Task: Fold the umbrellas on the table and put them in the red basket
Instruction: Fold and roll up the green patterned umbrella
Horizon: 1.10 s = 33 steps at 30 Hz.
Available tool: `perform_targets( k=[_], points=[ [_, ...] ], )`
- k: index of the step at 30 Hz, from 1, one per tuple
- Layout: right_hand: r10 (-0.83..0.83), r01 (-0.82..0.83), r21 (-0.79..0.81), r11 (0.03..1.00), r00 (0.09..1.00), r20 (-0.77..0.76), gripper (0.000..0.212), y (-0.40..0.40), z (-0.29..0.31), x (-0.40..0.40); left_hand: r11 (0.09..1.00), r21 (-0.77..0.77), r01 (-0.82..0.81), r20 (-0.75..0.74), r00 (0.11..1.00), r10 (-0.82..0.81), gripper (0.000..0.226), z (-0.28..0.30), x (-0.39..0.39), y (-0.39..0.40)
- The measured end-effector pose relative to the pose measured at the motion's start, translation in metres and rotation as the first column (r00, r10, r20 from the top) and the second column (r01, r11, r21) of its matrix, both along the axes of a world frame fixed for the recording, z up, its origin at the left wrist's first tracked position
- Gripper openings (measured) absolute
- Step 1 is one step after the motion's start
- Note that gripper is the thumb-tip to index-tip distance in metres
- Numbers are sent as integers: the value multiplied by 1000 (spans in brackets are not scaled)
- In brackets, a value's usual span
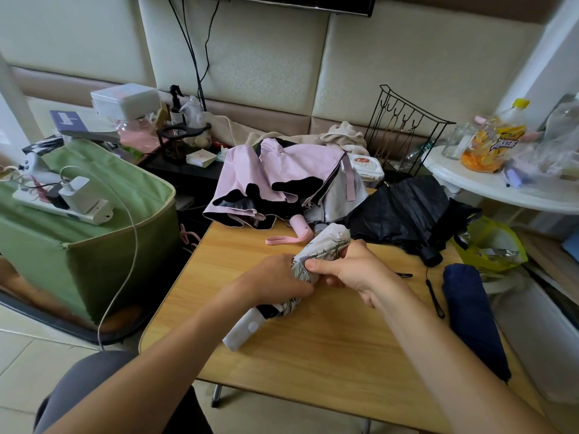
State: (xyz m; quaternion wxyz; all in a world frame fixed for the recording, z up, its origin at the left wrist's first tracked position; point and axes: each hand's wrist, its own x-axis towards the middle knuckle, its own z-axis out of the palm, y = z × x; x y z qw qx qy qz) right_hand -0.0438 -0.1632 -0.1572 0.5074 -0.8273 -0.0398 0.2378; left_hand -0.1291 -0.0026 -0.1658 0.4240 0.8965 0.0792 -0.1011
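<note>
A white leaf-patterned umbrella point(326, 244) with a white handle lies rolled on the wooden table point(313, 355). My left hand point(275, 281) grips its middle. My right hand point(347, 269) pinches the fabric beside it, thumb on top. A pink umbrella point(275, 177) lies loose at the table's far edge. Right of it sits a black umbrella point(407, 211), also loose. A folded navy umbrella point(473, 317) lies along the right edge. No red basket is in view.
A green fabric box point(94, 239) with a power strip and charger stands left of the table. A black wire rack point(404, 126), a white side table point(501, 186) with a bottle, and a yellow bag point(492, 242) crowd the right.
</note>
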Motion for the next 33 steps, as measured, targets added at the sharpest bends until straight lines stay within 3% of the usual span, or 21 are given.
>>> perform_targets(
  k=[8,12,14,17,20,23,27,30,32,33],
  points=[
    [17,-15,-16,1000,997,79,79,-4,2,-6,1000,-7,0,21,1000,0,23,-1,-3,0],
    [52,-50,-21,999,993,104,104,-2,-1,-7,972,-234,31,-6,999,-34,30,5,-5,4],
    [101,-99,-20,995,991,93,83,-3,-2,-6,935,-354,-30,-61,998,9,40,8,-8,2],
    [109,-117,99,988,991,79,47,-5,-5,-8,910,-389,-142,-100,989,111,64,3,-4,1],
    [45,-58,172,983,996,78,31,-4,-9,-9,894,-412,-177,-108,983,145,52,3,-3,1],
    [-3,-9,136,991,996,89,31,-3,-12,-11,896,-407,-179,-90,984,155,40,5,-4,-2],
    [-10,3,109,994,998,61,53,-2,-9,-16,890,-422,-174,-93,984,149,50,5,-8,-15],
    [14,-16,26,1000,997,71,66,-3,-3,-17,890,-441,-112,-105,992,73,28,10,-14,-24],
    [6,-4,-19,1000,994,113,54,-6,2,-16,896,-429,-118,-120,990,72,14,13,-18,-28],
    [9,-3,-41,999,991,136,44,-9,3,-14,901,-417,-123,-121,990,79,18,14,-19,-30]
  ],
)
